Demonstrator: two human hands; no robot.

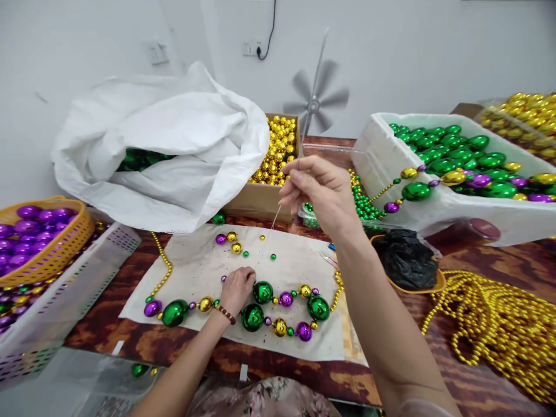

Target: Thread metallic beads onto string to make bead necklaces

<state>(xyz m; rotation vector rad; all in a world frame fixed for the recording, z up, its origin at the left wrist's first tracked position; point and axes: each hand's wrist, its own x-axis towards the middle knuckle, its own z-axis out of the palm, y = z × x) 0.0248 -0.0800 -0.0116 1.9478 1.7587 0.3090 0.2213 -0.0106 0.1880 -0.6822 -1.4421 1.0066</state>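
Right hand: up above the cloth, thumb and fingertips pinched on a long thin rod, other fingers loosely curled.
Left hand: low over the bead strand, fingers bent inward; I can't tell what, if anything, they grip.
Strand: on the cloth, gold chain at its left end, large green, purple and gold beads bending round into a loop on the right.
Already joined: most of the big beads, it seems, with small ones between.
Apparently unstrung: loose purple and gold beads, plus tiny ones, beyond the left hand.
Hidden: the stretch of strand beneath the left hand; most of the sack's green contents.
Hard to make out: a faint pale thread below the right fingers; the fan's blurred blades.
Cut off: the gold chain heap, at the right edge.
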